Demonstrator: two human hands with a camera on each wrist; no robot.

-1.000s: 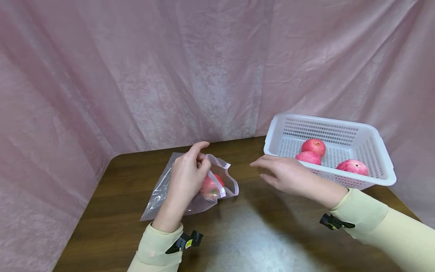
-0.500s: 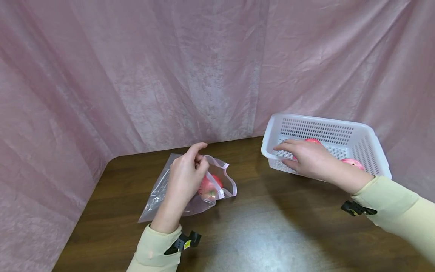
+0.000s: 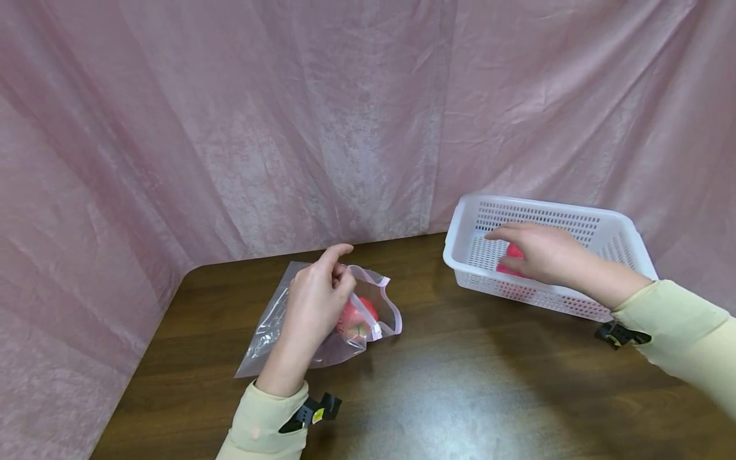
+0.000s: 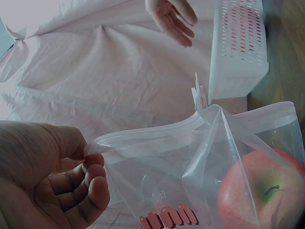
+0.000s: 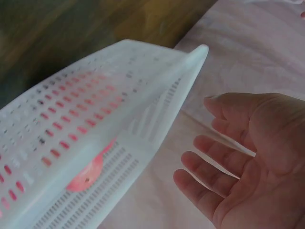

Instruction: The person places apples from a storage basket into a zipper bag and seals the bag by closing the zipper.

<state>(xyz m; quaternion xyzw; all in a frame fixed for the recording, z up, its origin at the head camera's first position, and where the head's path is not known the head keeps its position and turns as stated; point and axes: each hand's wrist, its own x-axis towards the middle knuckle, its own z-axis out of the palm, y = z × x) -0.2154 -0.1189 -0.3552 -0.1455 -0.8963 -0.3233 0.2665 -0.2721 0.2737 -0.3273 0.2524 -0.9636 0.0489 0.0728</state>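
Note:
My left hand (image 3: 316,294) pinches the rim of a clear zip bag (image 4: 143,157) between thumb and forefinger. The bag lies on the table with its mouth parted toward the right. One red apple (image 3: 353,322) is inside, its stem (image 4: 271,191) showing through the plastic in the left wrist view. My right hand (image 3: 549,255) hovers over the white plastic basket (image 3: 451,246), fingers loosely spread and holding nothing. Just under its thumb and fingertips is a red apple (image 3: 513,251); the hand and forearm hide others. The right wrist view shows the palm facing the basket, with an apple (image 5: 88,176) inside.
The slotted basket stands at the back right of the brown wooden table (image 3: 437,370). A pink curtain (image 3: 322,128) hangs behind the table and at its left side. Each wrist carries a small black camera (image 3: 313,412).
My right hand has moved right, from between bag and basket to over the apples in the basket. My left hand stays at the bag's rim, almost unmoved.

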